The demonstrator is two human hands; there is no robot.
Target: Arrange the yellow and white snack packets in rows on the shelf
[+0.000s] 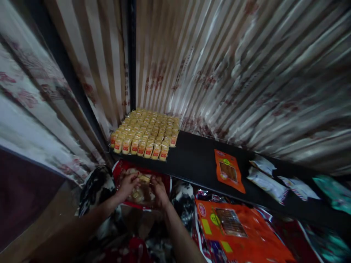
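Yellow and small, the held packet (144, 178) is above the red bag (117, 171), its long axis running crosswise from left hand (127, 185) to right hand (159, 189), fingers pinched at either end. Beyond the bag, wrapped packs (145, 133) crowd the black shelf (192, 157).
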